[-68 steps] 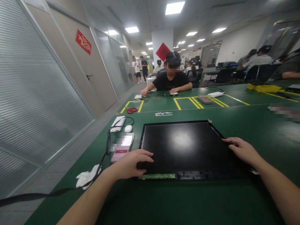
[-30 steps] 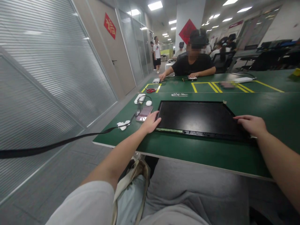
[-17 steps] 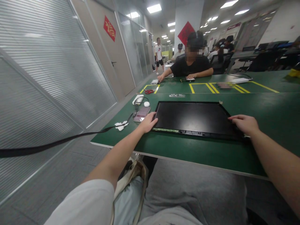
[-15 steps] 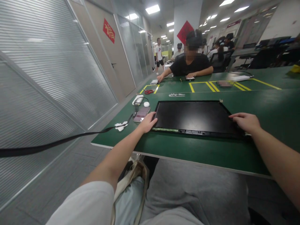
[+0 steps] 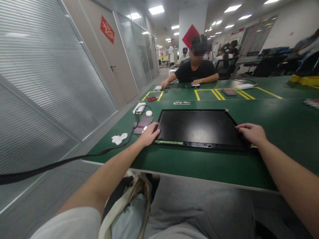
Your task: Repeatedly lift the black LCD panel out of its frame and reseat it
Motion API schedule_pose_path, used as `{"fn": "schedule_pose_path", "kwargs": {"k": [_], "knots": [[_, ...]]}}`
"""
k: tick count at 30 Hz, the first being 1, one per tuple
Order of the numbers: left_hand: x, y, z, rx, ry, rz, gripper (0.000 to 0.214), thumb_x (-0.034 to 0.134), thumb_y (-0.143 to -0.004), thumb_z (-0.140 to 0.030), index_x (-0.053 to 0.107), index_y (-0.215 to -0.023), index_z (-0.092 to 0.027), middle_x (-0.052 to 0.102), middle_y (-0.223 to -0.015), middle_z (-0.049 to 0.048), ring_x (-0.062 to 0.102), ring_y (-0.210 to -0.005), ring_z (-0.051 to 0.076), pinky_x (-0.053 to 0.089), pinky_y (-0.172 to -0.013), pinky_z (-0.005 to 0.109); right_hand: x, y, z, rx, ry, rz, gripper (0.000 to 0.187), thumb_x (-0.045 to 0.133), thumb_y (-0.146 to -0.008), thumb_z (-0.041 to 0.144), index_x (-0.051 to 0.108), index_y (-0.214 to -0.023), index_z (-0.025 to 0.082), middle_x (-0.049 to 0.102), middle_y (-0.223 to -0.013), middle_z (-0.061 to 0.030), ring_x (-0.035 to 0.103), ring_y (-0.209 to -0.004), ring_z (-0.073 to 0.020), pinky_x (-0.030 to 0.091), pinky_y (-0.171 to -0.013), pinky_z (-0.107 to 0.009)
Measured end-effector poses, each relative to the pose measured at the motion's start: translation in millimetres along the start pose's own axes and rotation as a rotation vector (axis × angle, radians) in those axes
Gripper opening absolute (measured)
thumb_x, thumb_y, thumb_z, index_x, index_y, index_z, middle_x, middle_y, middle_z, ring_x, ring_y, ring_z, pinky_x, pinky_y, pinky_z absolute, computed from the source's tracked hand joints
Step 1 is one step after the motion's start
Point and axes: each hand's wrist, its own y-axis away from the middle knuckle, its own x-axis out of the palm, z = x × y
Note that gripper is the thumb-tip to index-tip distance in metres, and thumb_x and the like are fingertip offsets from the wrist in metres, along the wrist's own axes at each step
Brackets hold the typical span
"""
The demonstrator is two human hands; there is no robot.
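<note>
A black flat screen panel [image 5: 196, 127] lies face up on the green table [image 5: 174, 162]. Along its near edge runs a strip of green circuit board [image 5: 169, 143]. My left hand [image 5: 149, 134] grips the panel's left edge, thumb on top and fingers at the side. At the opposite edge, my right hand [image 5: 253, 132] holds the frame between thumb and fingers. The undersides of the fingers are hidden. Just beyond my left hand lies a phone [image 5: 143, 124], with a small round white case [image 5: 149, 113] behind it.
A black strap [image 5: 74, 160] crosses from the left over the table edge near a crumpled tissue [image 5: 119, 138]. Red-handled scissors [image 5: 152, 99] and small metal pieces [image 5: 181, 103] lie beyond the panel. Across the table sits a person in black [image 5: 196, 68]. An open bag [image 5: 129, 205] is beside my legs.
My view has turned slightly to the right, so everything sits further left. Both hands keep their hold on the panel, which has not visibly moved on the table.
</note>
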Motion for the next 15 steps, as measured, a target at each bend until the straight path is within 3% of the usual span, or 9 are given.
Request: {"fn": "schedule_pose_path", "kwargs": {"k": [5,8,12,15], "knots": [[-3.7,6,-5,-0.045,-0.006,0.030,0.044,0.050,-0.100,-0.039,0.056,-0.137,-0.017,0.058,-0.146,0.0163,0.051,-0.138,0.032,0.035,-0.118,0.053,0,-3,-1,0.015,0.014,-0.009,0.035,0.057,-0.065,0.028,0.080,-0.089,0.019,0.071,-0.073,-0.0052,0.055,-0.065,-0.0194,0.040,-0.063,-0.033],[-9.5,6,-11,-0.078,-0.019,0.056,0.044,0.044,-0.099,-0.040,0.057,-0.135,-0.017,0.061,-0.143,0.0161,0.054,-0.135,0.032,0.039,-0.115,0.051,-1,-11,-2,0.022,0.008,0.005,0.032,0.056,-0.059,0.029,0.079,-0.081,0.022,0.072,-0.075,-0.0056,0.059,-0.069,-0.0218,0.041,-0.064,-0.034],[-15.2,-12,-13,-0.127,-0.051,0.085,0.051,0.052,-0.094,-0.038,0.052,-0.140,-0.014,0.066,-0.136,0.0199,0.061,-0.127,0.035,0.047,-0.108,0.052,-3,-29,-3,0.005,-0.025,0.095,0.022,0.058,-0.053,0.031,0.074,-0.066,0.024,0.071,-0.069,-0.0048,0.062,-0.069,-0.0228,0.044,-0.063,-0.034],[-11.6,-32,-12,-0.151,-0.077,0.096,0.057,0.055,-0.091,-0.031,0.050,-0.143,-0.010,0.063,-0.138,0.0250,0.059,-0.130,0.039,0.044,-0.110,0.057,-4,-40,-5,0.008,-0.057,0.199,0.021,0.059,-0.055,0.040,0.070,-0.060,0.023,0.067,-0.059,-0.0043,0.056,-0.055,-0.0195,0.041,-0.053,-0.032]]}}
